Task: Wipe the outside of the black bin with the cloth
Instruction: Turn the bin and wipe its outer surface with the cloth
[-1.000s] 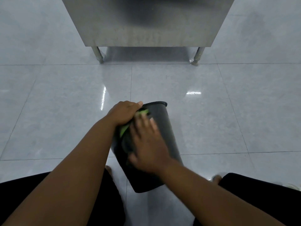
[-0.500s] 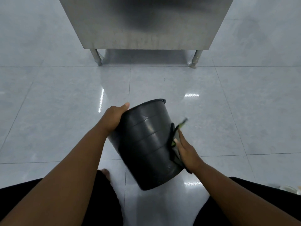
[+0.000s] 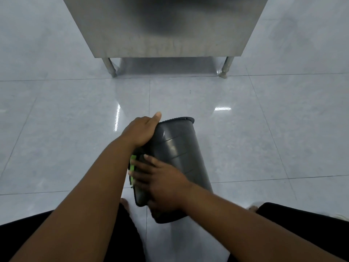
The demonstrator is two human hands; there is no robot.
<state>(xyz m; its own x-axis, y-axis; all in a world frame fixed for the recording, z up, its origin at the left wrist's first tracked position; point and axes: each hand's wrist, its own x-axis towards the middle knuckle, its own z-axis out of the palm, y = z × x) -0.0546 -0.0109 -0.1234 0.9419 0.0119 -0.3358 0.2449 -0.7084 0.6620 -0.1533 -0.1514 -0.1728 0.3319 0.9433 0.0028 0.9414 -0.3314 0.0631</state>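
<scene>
Black and ribbed, the black bin (image 3: 177,148) is hanging tilted over the tiled floor (image 3: 75,138) between the person's knees, rim pointing away. The left hand (image 3: 140,130) is gripping its wall just under the rim, thumb up, the other fingers hidden behind. The right hand (image 3: 160,178) is pressing the cloth (image 3: 132,163) against the lower left side, its fingers (image 3: 139,168) lying straight and slightly spread. Wiping well here probably means holding the palm flat, sweeping in long overlapping strokes from base to rim, and turning the bin with the left hand so no band is being missed.
</scene>
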